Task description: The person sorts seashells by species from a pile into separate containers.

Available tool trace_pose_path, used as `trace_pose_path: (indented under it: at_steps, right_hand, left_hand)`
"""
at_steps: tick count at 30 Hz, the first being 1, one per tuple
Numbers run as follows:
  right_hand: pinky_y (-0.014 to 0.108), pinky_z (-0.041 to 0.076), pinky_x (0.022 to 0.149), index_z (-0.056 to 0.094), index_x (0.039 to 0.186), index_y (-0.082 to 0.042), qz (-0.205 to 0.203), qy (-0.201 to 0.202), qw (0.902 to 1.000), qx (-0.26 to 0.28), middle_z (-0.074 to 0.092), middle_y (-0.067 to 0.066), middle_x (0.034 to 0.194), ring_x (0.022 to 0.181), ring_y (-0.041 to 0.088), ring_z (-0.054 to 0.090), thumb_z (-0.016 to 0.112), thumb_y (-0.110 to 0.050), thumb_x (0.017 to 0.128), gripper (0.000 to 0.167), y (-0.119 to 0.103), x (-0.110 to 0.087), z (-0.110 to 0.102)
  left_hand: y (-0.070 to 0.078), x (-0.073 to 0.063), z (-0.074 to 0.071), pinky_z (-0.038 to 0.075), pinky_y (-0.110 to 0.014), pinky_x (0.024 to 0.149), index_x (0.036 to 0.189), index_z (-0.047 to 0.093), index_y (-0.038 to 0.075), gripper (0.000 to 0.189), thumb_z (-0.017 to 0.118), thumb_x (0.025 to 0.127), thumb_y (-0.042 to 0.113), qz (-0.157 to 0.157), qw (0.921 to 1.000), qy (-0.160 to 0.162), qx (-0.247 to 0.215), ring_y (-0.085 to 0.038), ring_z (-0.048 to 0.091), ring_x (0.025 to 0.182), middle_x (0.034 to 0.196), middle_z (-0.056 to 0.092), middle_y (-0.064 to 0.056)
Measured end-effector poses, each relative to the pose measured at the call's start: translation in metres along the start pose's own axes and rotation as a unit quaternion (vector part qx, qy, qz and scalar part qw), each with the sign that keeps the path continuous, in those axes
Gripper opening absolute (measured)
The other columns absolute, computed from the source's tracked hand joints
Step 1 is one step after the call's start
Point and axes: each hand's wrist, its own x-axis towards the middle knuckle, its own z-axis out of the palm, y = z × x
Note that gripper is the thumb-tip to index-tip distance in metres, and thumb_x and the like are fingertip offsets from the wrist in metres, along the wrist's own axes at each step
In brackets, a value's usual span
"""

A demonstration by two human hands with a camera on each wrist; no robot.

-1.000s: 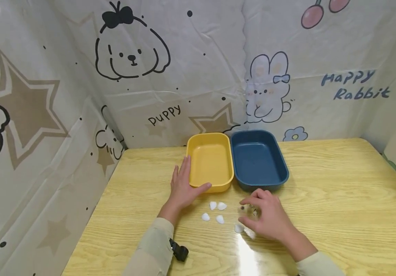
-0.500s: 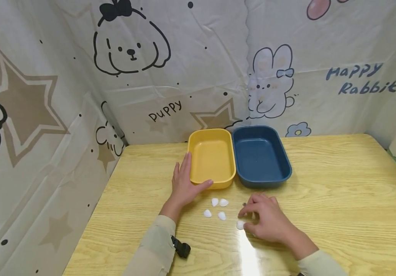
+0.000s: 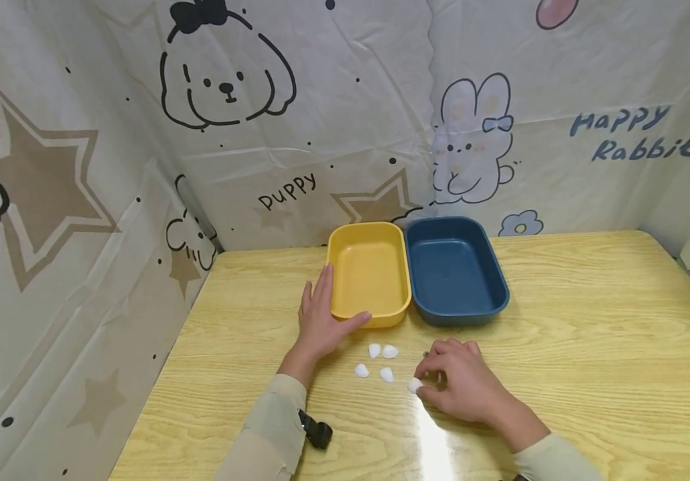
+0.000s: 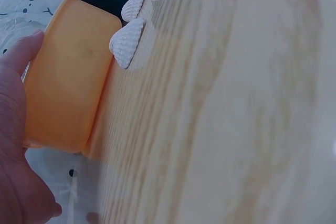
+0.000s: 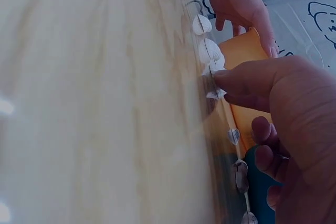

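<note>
My right hand (image 3: 461, 381) pinches a white ribbed seashell (image 3: 414, 386) between thumb and index finger, low over the table; its other fingers are curled in. Several white seashells (image 3: 386, 375) lie in a loose group to its left. Small darker shells (image 5: 241, 176) sit beside the right hand, mostly hidden under it in the head view. My left hand (image 3: 320, 327) rests on the near left corner of a yellow bin (image 3: 401, 321), fingers straight along its side and thumb at the front rim. In the left wrist view, white shells (image 4: 127, 44) lie in front of this bin.
A dark blue bin (image 3: 459, 319) stands against the yellow bin's right side; both interiors show nothing inside. The wooden table (image 3: 609, 334) meets a printed cloth wall (image 3: 345, 120) at the back. A black strap device (image 3: 317, 433) is on the left sleeve.
The right hand's thumb and index finger have closed on the white shell, which has shifted slightly left. The left hand stays on the yellow bin. The head view has tilted a little.
</note>
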Motion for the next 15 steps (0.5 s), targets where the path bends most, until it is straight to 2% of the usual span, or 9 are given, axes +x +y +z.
trace_pose_path:
  at_steps: [4, 7, 11, 15]
  right_hand:
    - [0.038, 0.028, 0.072, 0.071, 0.082, -0.036, 0.005, 0.016, 0.9996, -0.022, 0.048, -0.019, 0.079, 0.078, 0.006, 0.044, 0.086, -0.038, 0.072, 0.018, 0.0002, -0.0003, 0.0009]
    - [0.036, 0.028, 0.072, 0.072, 0.087, -0.034, 0.009, 0.022, 0.9995, -0.022, 0.048, -0.019, 0.078, 0.076, 0.004, 0.044, 0.087, -0.040, 0.071, 0.023, 0.0001, -0.0010, 0.0014]
    - [0.036, 0.025, 0.070, 0.075, 0.096, -0.034, 0.008, 0.011, 0.9999, 0.002, 0.049, -0.019, 0.080, 0.077, 0.004, 0.044, 0.086, -0.030, 0.071, 0.028, -0.0010, -0.0023, 0.0011]
    - [0.037, 0.026, 0.072, 0.076, 0.095, -0.035, 0.010, -0.002, 0.9999, 0.010, 0.052, -0.019, 0.085, 0.082, 0.006, 0.047, 0.082, -0.023, 0.072, 0.027, -0.0020, -0.0032, 0.0009]
  left_hand:
    - [0.0001, 0.0001, 0.0005, 0.005, -0.059, 0.114, 0.160, -0.004, 0.037, 0.119, 0.071, 0.075, 0.073, 0.001, 1.0000, 0.004, -0.001, -0.036, -0.001, 0.149, 0.166, 0.005, 0.010]
    - [0.0003, 0.0000, 0.0012, 0.006, -0.060, 0.114, 0.160, -0.004, 0.037, 0.120, 0.072, 0.075, 0.073, -0.001, 1.0000, 0.005, -0.001, -0.036, -0.001, 0.149, 0.166, 0.005, 0.009]
    - [0.0010, -0.0003, 0.0016, 0.006, -0.061, 0.114, 0.160, -0.003, 0.036, 0.120, 0.072, 0.074, 0.073, -0.004, 0.9999, 0.008, -0.004, -0.036, -0.001, 0.149, 0.166, 0.007, 0.008]
    - [0.0016, -0.0010, 0.0014, 0.006, -0.061, 0.113, 0.161, -0.002, 0.035, 0.121, 0.072, 0.073, 0.073, -0.004, 0.9999, 0.011, -0.008, -0.035, -0.002, 0.149, 0.166, 0.009, 0.007]
